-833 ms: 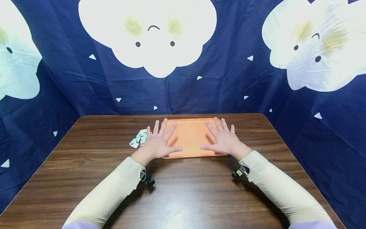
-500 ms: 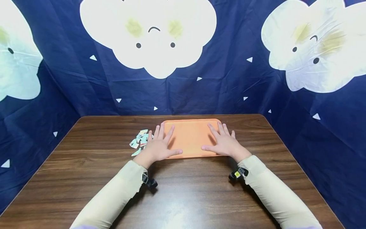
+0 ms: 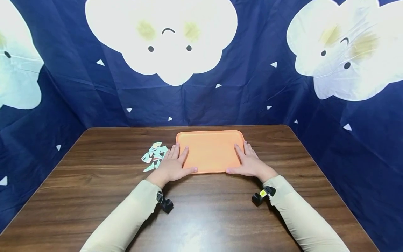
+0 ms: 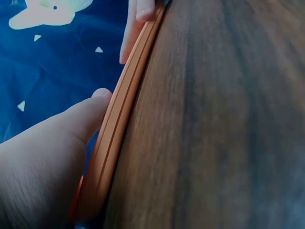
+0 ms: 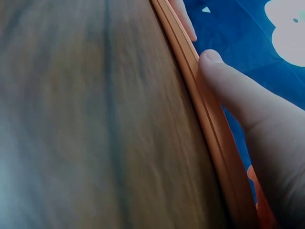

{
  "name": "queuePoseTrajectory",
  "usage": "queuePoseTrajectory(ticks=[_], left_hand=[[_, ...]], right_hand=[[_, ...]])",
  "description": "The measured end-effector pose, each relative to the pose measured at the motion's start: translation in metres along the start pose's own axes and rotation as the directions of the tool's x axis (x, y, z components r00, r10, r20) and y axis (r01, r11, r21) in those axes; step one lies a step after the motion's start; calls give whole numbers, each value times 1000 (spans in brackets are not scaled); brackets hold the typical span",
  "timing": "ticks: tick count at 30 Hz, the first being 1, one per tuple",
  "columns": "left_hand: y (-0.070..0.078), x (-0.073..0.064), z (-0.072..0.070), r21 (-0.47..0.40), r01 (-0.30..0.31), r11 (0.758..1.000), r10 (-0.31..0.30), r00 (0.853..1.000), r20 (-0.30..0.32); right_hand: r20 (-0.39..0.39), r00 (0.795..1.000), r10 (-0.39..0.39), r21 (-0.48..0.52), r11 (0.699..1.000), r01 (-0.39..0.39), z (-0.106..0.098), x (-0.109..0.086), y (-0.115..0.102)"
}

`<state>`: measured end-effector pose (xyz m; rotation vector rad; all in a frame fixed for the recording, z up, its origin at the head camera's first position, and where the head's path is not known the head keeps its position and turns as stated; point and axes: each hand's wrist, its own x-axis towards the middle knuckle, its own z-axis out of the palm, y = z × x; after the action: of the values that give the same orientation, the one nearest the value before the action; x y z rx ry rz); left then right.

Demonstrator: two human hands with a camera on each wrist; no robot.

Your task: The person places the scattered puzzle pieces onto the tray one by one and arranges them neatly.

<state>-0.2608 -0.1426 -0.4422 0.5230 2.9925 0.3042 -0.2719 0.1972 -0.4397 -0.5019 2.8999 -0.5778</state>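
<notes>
So there's a dark blue cloth (image 3: 201,105) hung up behind everything, big white cloud (image 3: 170,66) faces on it, upside down, and in front of that a brown wood-look counter (image 3: 201,210). On the counter, right between the two hands, is a flat orange tray (image 3: 211,152), and honestly that "between" is the whole deal here.

From the left hand (image 3: 171,168) the tray runs off to the right and a bit ahead; from the right hand (image 3: 252,164) it's the mirror of that, off to the left. Neither hand is clearly nearer: each one is at its own short end. Both have the fingers spread and pretty much straight, not wrapped round anything. In the wrist views each thumb looks to be touching the near rim. Can't tell if any fingertips get underneath.

As for which way it points: the long axis goes crosswise, hand to hand, with one long side facing the person and the other facing the cloth. It sits close to square-on, lying flat as far as I can see, and I can't make out any front or back.

Also, some pale paper scraps (image 3: 157,157) lie just beside the left hand, on its outer side.
</notes>
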Motion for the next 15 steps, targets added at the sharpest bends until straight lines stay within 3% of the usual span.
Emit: queuePoseTrajectory(ticks=[7, 10, 15], left_hand=[[-16, 2, -1, -59, -17, 998, 15, 999, -40], [-33, 6, -2, -68, -33, 997, 23, 990, -140], [-65, 14, -7, -52, -33, 998, 15, 949, -313]], right_hand=[[-25, 1000, -15, 10, 1000, 15, -2, 0, 3], [-72, 997, -35, 19, 999, 37, -4, 4, 13], [-99, 994, -41, 42, 998, 45, -3, 11, 32]])
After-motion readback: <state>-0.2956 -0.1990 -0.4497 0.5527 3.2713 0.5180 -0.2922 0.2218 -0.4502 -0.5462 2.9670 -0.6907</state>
